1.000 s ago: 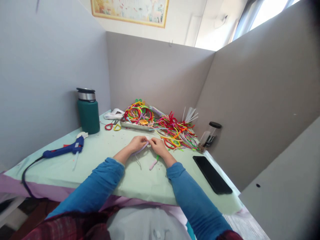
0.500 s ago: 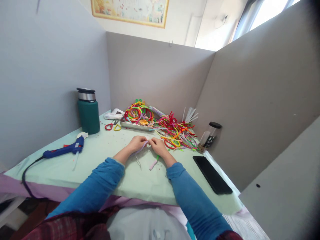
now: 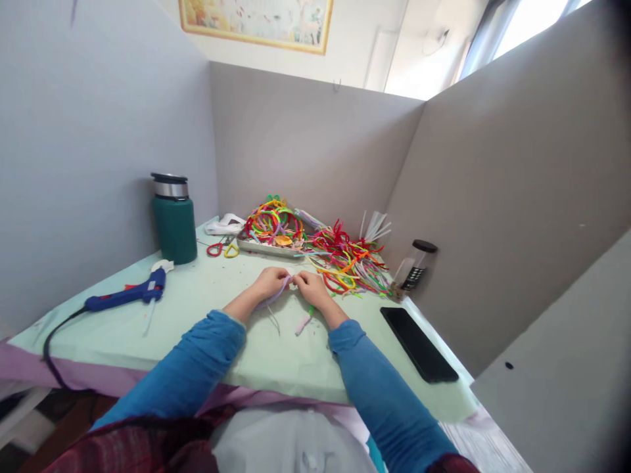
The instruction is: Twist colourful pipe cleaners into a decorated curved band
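Over the middle of the table my left hand (image 3: pixel 271 282) and my right hand (image 3: pixel 310 288) meet at the fingertips. Both are closed in a pinch on a lilac pipe cleaner (image 3: pixel 279 293), which runs back under my left palm. A thin greyish strand (image 3: pixel 273 320) hangs below it onto the cloth. Just under my right wrist lies a short pink piece with a green end (image 3: pixel 303 322), touched by neither hand. My fingers hide the spot where they grip.
A metal tray (image 3: pixel 269 249) and a heap of coloured pipe cleaners (image 3: pixel 345 253) lie behind my hands. To the left are a green flask (image 3: pixel 175 220), a blue glue gun (image 3: pixel 128 294) and scissors (image 3: pixel 215 249). A phone (image 3: pixel 419 344) and a clear bottle (image 3: pixel 415 268) are right.
Almost nothing differs. The thin strand below my left hand has shifted very slightly, while both hands keep their place.
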The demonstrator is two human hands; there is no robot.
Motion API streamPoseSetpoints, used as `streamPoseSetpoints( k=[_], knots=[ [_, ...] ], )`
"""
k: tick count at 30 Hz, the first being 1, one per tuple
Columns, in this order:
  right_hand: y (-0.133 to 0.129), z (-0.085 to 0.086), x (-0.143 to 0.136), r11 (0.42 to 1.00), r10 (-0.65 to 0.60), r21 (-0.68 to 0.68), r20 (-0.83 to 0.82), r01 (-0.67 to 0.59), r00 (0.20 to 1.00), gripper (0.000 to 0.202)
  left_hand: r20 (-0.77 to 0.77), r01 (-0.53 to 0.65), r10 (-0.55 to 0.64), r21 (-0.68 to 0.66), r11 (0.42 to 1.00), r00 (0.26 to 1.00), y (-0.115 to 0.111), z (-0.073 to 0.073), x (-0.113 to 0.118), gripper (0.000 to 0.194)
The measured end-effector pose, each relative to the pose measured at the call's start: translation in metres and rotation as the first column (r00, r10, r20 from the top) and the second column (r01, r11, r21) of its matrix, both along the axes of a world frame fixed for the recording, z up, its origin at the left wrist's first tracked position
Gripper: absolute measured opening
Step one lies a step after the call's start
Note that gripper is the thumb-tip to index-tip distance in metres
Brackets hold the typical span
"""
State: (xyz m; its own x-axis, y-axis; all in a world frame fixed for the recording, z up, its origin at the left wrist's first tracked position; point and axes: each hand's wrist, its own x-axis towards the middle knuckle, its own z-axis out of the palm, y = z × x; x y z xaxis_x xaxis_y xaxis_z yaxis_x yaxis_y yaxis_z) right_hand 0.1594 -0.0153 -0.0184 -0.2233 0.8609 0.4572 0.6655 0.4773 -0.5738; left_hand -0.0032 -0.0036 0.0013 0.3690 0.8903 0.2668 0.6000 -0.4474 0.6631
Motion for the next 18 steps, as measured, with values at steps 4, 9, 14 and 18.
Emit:
streamPoseSetpoints(
  k=[4,9,14,18],
  knots=[
    [-0.0002,0.0001,0.0002,1.000,-0.006,-0.005,0.006,0.006,1.000,0.028,0.001,-0.005,0.005,-0.002,1.000,1.000,-0.0014,0.0013,0.0005,0.035],
    [-0.0010,0.0011,0.0003,1.000,-0.005,-0.015,0.011,0.005,1.000,0.027,-0.011,-0.003,0.003,-0.002,1.000,1.000,-0.0032,0.0034,0.0005,0.037],
    [-0.0018,0.0019,0.0001,1.000,-0.006,-0.024,0.007,0.006,1.000,0.026,-0.023,0.009,-0.009,0.001,1.000,1.000,-0.0026,0.0035,-0.0001,0.039],
    [-0.0019,0.0022,0.0002,1.000,-0.002,-0.026,0.007,0.002,1.000,0.026,-0.015,-0.003,0.003,-0.012,1.000,1.000,-0.0039,0.0046,0.0002,0.040]
  ],
)
